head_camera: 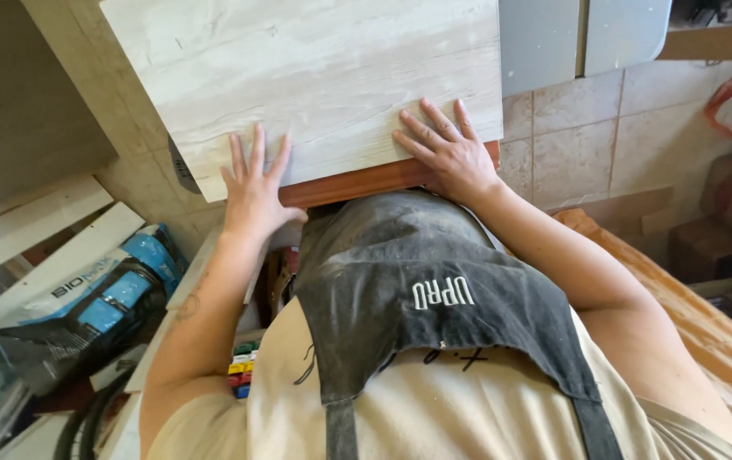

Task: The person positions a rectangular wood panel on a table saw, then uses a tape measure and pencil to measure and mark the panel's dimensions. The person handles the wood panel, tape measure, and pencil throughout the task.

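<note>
Hanging closest to the camera is a dusty dark grey apron (421, 281) with pale lettering, worn over a cream shirt, and it hides whatever lies directly below the chest. Beside it, low on the person's left side, sit small coloured plastic blocks (242, 368) in green, yellow, red and blue, and further left a black and blue printed bag (85, 307) lies among white painted boards (34, 226). On the right side an orange woven cloth (706, 332) covers a surface, with brown cardboard boxes (728, 213) beyond it. Ahead, the left hand (253, 192) lies flat with fingers spread wide on a large pale rectangular tile with a wood-grain pattern (315, 77), near its lower edge. The right hand (451, 153) also presses flat on the tile's lower right corner, fingers splayed, gripping nothing. The tile rests on a reddish-brown board (357, 183) whose edge shows beneath it between the two hands. Farther off stands a wall of beige square tiles (579, 145) with grey panels above.
</note>
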